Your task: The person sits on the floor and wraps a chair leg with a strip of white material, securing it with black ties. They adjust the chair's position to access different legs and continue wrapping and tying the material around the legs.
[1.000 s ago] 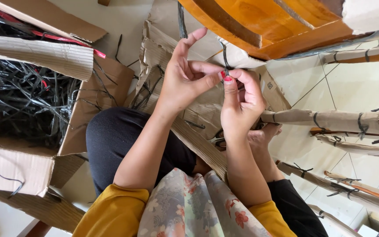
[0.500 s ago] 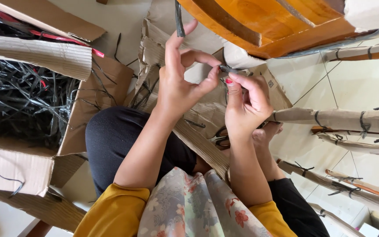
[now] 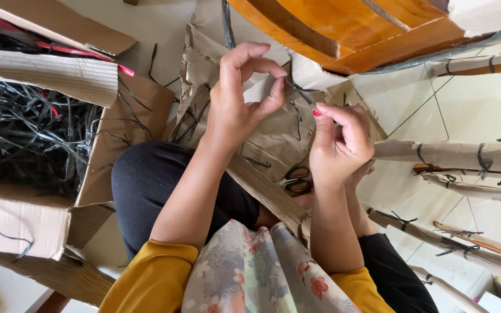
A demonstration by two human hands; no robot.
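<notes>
Pinching a thin black strap (image 3: pixel 298 93) between them, the left hand (image 3: pixel 244 98) and right hand (image 3: pixel 340 142) are working it above crumpled cardboard wrapping (image 3: pixel 273 139), while strap-tied wrapped furniture legs (image 3: pixel 453 156) are lying finished beside scissors (image 3: pixel 297 179).

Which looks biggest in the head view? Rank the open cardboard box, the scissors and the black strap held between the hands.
1. open cardboard box
2. scissors, only partly visible
3. black strap, a thin strip pinched between left hand and right hand
</notes>
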